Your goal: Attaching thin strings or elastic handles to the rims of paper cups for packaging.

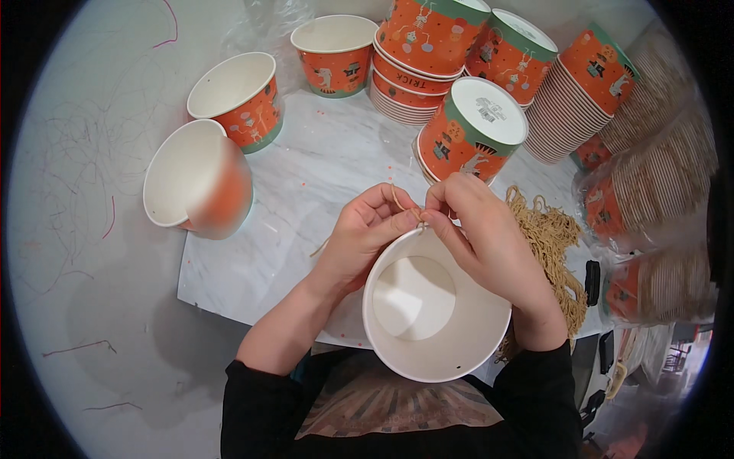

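A white-lined paper bucket (pixel 482 317) is tilted toward me at the table's front, its mouth facing up. A small dark hole shows in its near rim. At the far rim, my left hand (pixel 365 233) pinches a thin tan cord (pixel 397 197), with one end trailing out by the wrist. My right hand (pixel 475 233) is closed on the same cord, its fingertips almost touching the left ones. Whether the cord passes through a hole there is hidden by the fingers. A heap of loose tan cords (pixel 547 237) lies beside my right forearm.
Orange and green paper buckets (pixel 321 73) stand singly along the left and back of the marbled table (pixel 298 222). Upside-down stacks (pixel 478 134) crowd the back right. Plastic-wrapped stacks (pixel 650 183) line the right side. Loose threads (pixel 80 348) lie on the floor at left.
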Demonstrator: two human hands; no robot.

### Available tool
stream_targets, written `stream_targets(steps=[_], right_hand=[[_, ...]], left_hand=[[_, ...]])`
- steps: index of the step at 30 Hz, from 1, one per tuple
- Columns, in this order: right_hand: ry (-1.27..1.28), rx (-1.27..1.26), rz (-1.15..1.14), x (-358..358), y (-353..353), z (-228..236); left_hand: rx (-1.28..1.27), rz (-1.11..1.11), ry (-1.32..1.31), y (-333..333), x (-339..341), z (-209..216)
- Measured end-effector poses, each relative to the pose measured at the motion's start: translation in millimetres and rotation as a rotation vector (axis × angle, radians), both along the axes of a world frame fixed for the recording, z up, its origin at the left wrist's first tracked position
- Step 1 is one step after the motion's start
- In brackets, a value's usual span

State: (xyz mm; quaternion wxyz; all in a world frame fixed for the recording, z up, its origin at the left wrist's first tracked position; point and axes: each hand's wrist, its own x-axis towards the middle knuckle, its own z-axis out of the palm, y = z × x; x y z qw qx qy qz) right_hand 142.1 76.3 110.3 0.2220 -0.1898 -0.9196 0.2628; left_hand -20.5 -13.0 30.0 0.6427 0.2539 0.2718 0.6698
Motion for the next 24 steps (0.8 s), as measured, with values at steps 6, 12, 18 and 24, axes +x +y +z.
stream_targets(steps=[6, 12, 18, 24], right_hand=[[0.004, 0.019, -0.005, 0, -2, 0], [0.017, 0.008, 0.018, 1, -4, 2], [0.024, -0.075, 0.027, 1, 2, -4], [0.057, -0.28, 0.074, 0, 9, -10]], left_hand=[[-0.036, 0.093, 0.062, 0, 6, -1], [-0.005, 0.253, 0.196, -2, 8, 0], [0.047, 0.304, 0.218, -2, 8, 0], [0.049, 0.226, 0.202, -4, 2, 1]])
